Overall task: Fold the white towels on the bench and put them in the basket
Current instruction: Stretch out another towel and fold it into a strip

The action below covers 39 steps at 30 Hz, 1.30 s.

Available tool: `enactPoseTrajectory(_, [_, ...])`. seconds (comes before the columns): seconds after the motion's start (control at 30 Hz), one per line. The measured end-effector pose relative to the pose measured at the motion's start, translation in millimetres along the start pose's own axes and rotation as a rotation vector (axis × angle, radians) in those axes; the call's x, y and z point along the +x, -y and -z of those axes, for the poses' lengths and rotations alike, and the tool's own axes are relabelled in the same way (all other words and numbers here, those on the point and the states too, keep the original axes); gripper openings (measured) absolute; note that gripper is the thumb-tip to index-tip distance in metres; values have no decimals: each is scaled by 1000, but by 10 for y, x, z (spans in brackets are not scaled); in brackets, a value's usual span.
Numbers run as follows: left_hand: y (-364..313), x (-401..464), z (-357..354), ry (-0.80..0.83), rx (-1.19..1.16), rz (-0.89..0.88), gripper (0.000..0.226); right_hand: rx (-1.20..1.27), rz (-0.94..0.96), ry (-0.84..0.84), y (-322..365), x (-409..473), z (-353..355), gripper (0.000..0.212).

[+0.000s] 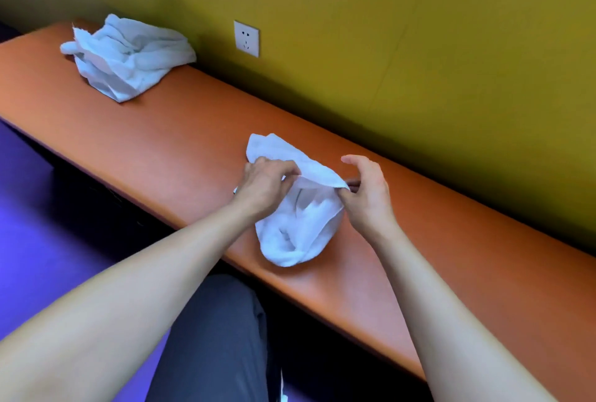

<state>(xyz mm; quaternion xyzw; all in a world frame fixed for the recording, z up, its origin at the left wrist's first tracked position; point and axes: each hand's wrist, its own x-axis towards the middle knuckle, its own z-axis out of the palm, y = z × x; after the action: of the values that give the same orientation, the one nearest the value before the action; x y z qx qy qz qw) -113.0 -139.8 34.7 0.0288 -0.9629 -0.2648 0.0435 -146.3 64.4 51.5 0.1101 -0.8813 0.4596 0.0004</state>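
Observation:
A crumpled white towel (pixel 300 227) lies on the orange bench (pixel 180 143) near its front edge. My left hand (pixel 264 185) pinches the towel's upper edge on the left side. My right hand (pixel 367 195) pinches the same edge at its right corner, thumb and finger closed on the cloth, the other fingers raised. The edge is lifted slightly between both hands. A second heap of white towels (pixel 129 56) sits far left on the bench, against the wall. No basket is in view.
A yellow-green wall (pixel 419 46) runs along the back of the bench, with a white socket (pixel 246 38) on it. Purple floor (pixel 32 240) lies to the left. My grey-trousered leg (pixel 219 337) is below the bench edge.

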Motion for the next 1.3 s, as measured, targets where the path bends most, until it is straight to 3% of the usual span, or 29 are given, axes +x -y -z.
enactPoseTrajectory(0.1, [-260,-31,172,12,-194,-33,16,-193,-58,-92,-128,-23,364,27])
enactPoseTrajectory(0.17, [-514,-88,281,-2,-285,-92,17,-295,-62,-135,-145,-97,585,28])
enactPoseTrajectory(0.37, [-1285,-238,625,7,-239,-280,17,-612,17,-277,-107,-376,974,21])
enactPoseTrajectory(0.5, [-1596,-335,890,-28,-240,-347,16,-643,-126,-336,-171,-550,1261,19])
enactPoseTrajectory(0.6, [-1704,-401,1113,-42,-205,-359,5,-436,-172,-341,-246,-718,1501,26])
enactPoseTrajectory(0.8, [-1812,-475,1432,-234,-137,-398,11,-793,-433,-202,-424,-1048,1669,31])
enactPoseTrajectory(1.13, [-1401,-361,1736,-576,-36,-352,21,-637,-736,-403,-768,-1569,2532,27])
enactPoseTrajectory(1.3, [-1110,-447,1753,-637,152,-314,30,-331,-746,-607,-1058,-2054,2893,22])
